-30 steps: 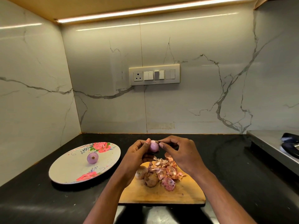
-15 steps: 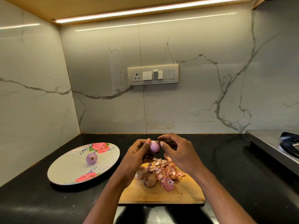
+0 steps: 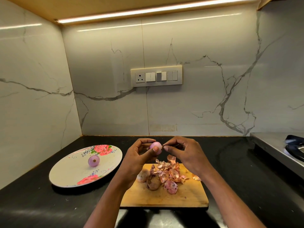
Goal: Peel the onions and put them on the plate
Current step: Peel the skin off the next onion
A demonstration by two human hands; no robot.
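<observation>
My left hand holds a small pink peeled onion between thumb and fingers, above the far end of the wooden cutting board. My right hand pinches a bit of skin at the onion's right tip. One peeled onion lies on the floral plate to the left. On the board sit unpeeled brown onions beside a heap of peels.
The black counter ends at marble walls behind and to the left. A steel stove edge stands at the right. A switch panel is on the back wall.
The onion has turned slightly in my left hand, and my right fingers have shifted from its top to a pinch at its right tip. The plate and board are unchanged.
</observation>
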